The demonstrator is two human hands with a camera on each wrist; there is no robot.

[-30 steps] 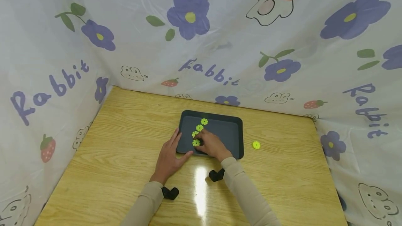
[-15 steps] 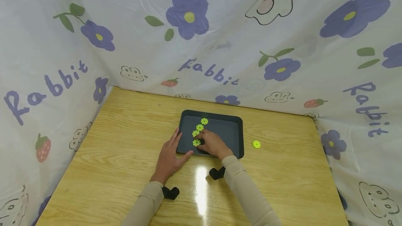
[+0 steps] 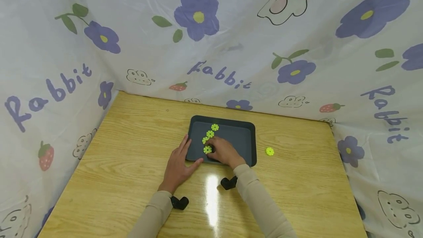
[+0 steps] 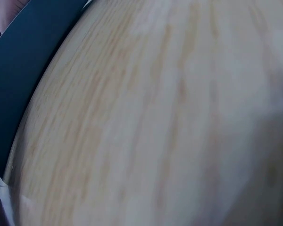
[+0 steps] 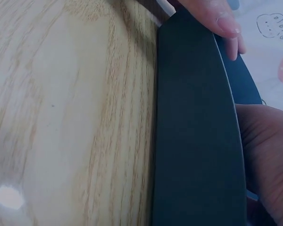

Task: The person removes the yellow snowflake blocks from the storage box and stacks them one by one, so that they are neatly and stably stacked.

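A dark grey rectangular tray [image 3: 236, 139] lies on the wooden table in the head view. Several yellow-green notched discs form a slanting line in its left half, the farthest disc [image 3: 215, 127] near the back wall. My right hand [image 3: 224, 152] reaches over the front rim and pinches the nearest notched disc [image 3: 207, 150] between thumb and index finger; its other fingers partly cover the disc behind. My left hand [image 3: 176, 165] rests at the tray's front left corner, fingers extended along the left side, thumb at the front rim. The right wrist view shows the tray's outer wall [image 5: 198, 122].
Another yellow-green disc [image 3: 270, 151] lies on the table [image 3: 297, 179] to the right of the tray. White curtains [image 3: 158, 58] printed with flowers and rabbits stand behind the table and along both sides. A black wrist-camera mount [image 3: 180, 203] sticks out from the left wrist.
The disc in my right hand has shifted very slightly to the right. My left hand stays in place on the tray.
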